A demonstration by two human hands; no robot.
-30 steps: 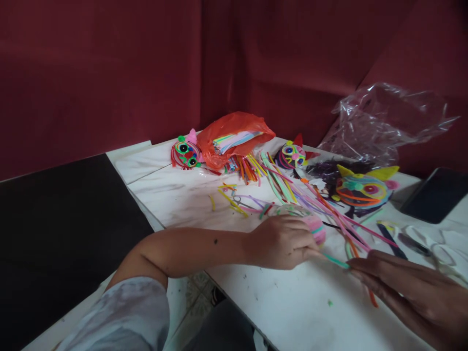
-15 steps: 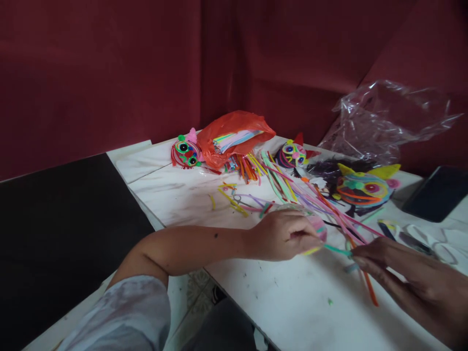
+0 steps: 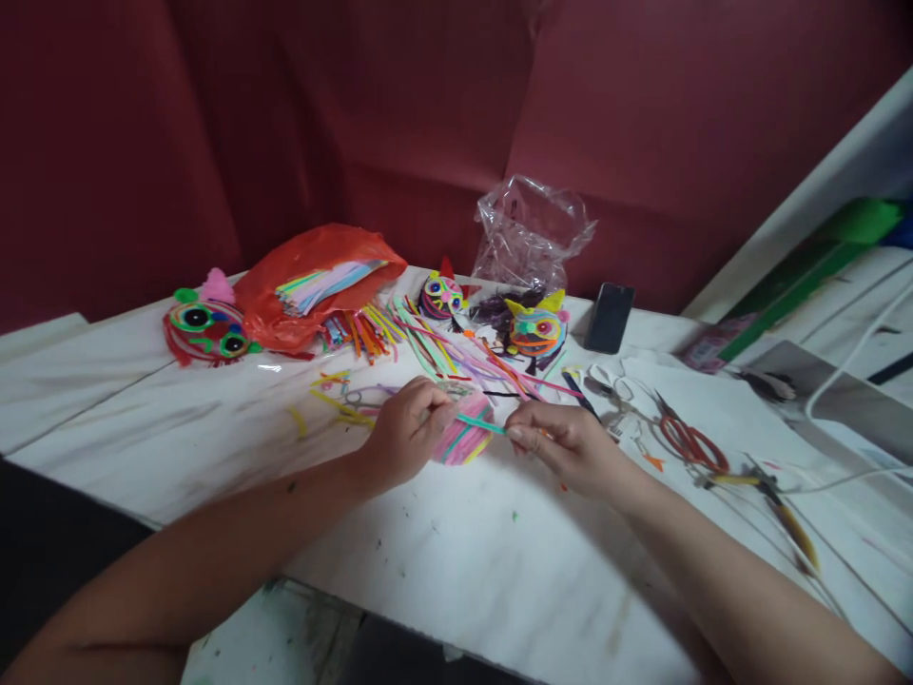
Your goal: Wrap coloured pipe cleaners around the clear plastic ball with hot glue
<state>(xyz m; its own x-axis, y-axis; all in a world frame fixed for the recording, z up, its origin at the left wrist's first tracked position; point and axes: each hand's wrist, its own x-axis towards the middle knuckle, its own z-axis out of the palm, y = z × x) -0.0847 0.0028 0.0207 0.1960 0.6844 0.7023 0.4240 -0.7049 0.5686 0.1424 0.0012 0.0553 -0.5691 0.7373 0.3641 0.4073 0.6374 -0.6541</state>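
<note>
A thin teal pipe cleaner (image 3: 482, 424) stretches between my two hands above the white table. My left hand (image 3: 408, 430) is closed in a pinch at its left end. The fingers of my right hand (image 3: 567, 445) pinch the other end. Just under the pipe cleaner is a round pink striped piece (image 3: 460, 445) with a yellow edge, partly covered by my left fingers. Whether those fingers also grip the round piece, I cannot tell. Loose pink, purple and green pipe cleaners (image 3: 492, 363) lie behind my hands.
Decorated masks (image 3: 203, 328) stand along the back, beside a red plastic bag (image 3: 278, 323) of pipe cleaners. A clear plastic bag (image 3: 532, 228) and a phone (image 3: 610, 319) are behind. Red-handled scissors (image 3: 691, 442) and yellow-handled pliers (image 3: 788, 518) lie at the right.
My view has swung to the right, bringing the scissors and pliers into sight. Both hands still hold the teal pipe cleaner near the round piece.
</note>
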